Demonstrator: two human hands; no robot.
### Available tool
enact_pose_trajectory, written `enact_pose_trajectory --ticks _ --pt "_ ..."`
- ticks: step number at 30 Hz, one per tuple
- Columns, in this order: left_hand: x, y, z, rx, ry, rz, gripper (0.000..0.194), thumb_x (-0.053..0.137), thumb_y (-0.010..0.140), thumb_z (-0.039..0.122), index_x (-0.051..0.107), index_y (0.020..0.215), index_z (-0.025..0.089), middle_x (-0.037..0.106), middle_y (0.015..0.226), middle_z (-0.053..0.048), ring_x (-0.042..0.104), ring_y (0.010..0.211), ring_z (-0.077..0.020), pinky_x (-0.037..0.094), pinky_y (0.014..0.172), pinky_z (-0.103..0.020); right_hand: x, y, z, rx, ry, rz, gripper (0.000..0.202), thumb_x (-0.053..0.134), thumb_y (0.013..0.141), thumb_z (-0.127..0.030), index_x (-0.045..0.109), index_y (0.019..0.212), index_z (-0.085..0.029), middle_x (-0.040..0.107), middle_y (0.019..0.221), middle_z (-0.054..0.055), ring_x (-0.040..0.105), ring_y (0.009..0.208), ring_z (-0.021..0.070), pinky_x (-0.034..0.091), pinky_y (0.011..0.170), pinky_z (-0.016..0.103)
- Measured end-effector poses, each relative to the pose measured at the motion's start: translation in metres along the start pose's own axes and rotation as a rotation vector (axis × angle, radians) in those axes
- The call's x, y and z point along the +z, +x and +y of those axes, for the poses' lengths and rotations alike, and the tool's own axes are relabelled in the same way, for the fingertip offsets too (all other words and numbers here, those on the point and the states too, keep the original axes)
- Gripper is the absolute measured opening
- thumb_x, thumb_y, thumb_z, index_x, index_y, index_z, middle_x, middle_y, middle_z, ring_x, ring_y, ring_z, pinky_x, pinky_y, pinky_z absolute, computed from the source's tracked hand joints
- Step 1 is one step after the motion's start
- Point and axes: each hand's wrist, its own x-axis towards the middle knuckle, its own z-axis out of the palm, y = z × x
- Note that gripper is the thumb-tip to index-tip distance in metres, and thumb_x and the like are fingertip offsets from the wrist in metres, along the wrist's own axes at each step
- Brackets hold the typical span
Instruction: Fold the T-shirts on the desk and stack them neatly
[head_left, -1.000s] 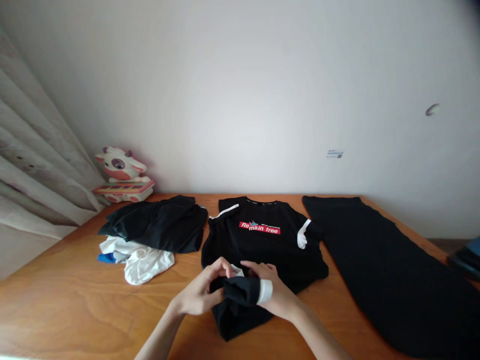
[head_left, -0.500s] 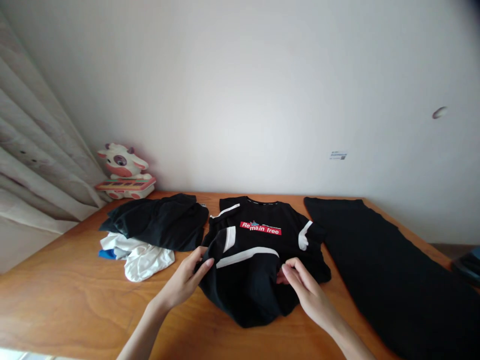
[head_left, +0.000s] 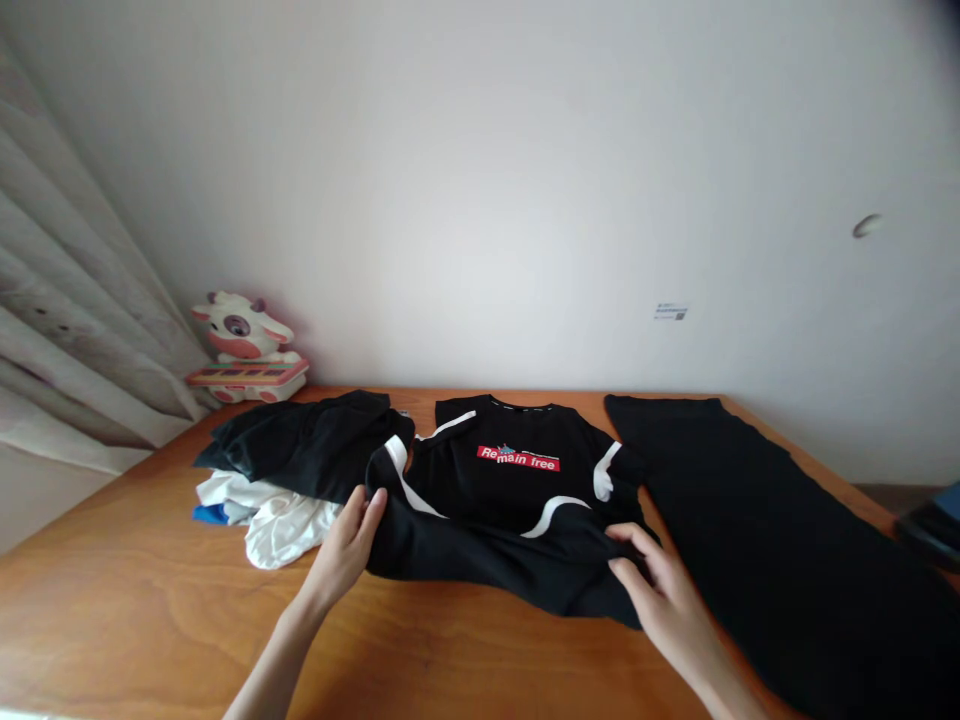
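Note:
A black T-shirt (head_left: pixel 517 490) with white stripes and a red "Remain free" print lies on the wooden table, neckline toward the wall. Its lower part is lifted and stretched sideways between my hands. My left hand (head_left: pixel 352 535) is closed on the left side of the lifted fabric, thumb on top. On the right, my right hand (head_left: pixel 652 580) pinches the other side of the cloth between thumb and fingers. The fabric sags a little between them, and the white stripe curves up near each hand.
Left of the shirt, dark clothing (head_left: pixel 315 440) lies over a crumpled white garment (head_left: pixel 289 525). Behind them stands a cow-shaped toy keyboard (head_left: pixel 247 350). A long black garment (head_left: pixel 750 520) is spread along the right side of the table (head_left: pixel 420 650). Curtains (head_left: pixel 67 290) hang at left.
My hands have moved apart, the left one leftward and the right one rightward. The lower part of the T-shirt, bunched before, is now pulled wider between them.

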Motion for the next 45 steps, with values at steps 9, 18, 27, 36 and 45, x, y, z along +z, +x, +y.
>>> enact_pose_trajectory --ticks 9,18,27,36,45 --pt "-0.013 -0.022 0.016 0.069 0.401 -0.632 0.027 0.060 0.091 0.051 0.060 0.085 0.024 0.067 0.082 -0.001 0.065 0.078 -0.0228 0.043 0.069 -0.030 -0.051 -0.020 0.043 0.057 -0.356 -0.262 0.030 0.059 0.079 -0.051 0.075 0.095 -0.032 0.079 0.101 0.008 0.074 0.099 0.0344 0.059 0.080 0.040" --pt "0.066 0.064 0.002 0.241 0.482 -0.138 0.034 0.055 0.097 0.038 0.058 0.124 0.019 0.061 0.132 -0.015 0.057 0.122 -0.0335 0.046 0.101 -0.046 0.005 0.065 0.033 -0.183 -0.437 -0.054 0.048 0.039 0.098 -0.055 0.066 0.121 -0.022 0.069 0.129 0.015 0.065 0.121 0.0306 0.052 0.100 0.045" --pt "0.059 0.096 -0.015 -0.077 0.682 -0.168 0.032 0.056 0.095 0.050 0.068 0.103 0.022 0.074 0.106 -0.012 0.070 0.102 -0.0345 0.049 0.086 -0.040 0.035 0.075 0.083 -0.070 -0.913 -0.114 0.060 0.035 0.102 -0.052 0.054 0.148 -0.018 0.046 0.158 0.020 0.039 0.148 0.0345 0.030 0.115 0.061" --pt "0.013 0.110 -0.034 -0.327 0.341 0.110 0.037 0.065 0.080 0.058 0.056 0.073 0.023 0.067 0.073 -0.007 0.069 0.081 -0.0332 0.044 0.065 -0.033 0.038 0.071 0.101 -0.094 -0.899 -0.010 0.060 0.028 0.101 -0.051 0.056 0.145 -0.022 0.049 0.156 0.014 0.039 0.147 0.0289 0.027 0.117 0.057" --pt "0.056 0.094 0.005 0.080 0.242 0.065 0.023 0.059 0.087 0.043 0.057 0.090 0.021 0.069 0.091 -0.005 0.066 0.085 -0.0221 0.051 0.076 -0.030 0.038 0.072 0.105 -0.120 -0.877 0.026 0.057 0.030 0.099 -0.052 0.060 0.141 -0.025 0.054 0.153 0.012 0.044 0.144 0.0277 0.029 0.115 0.055"
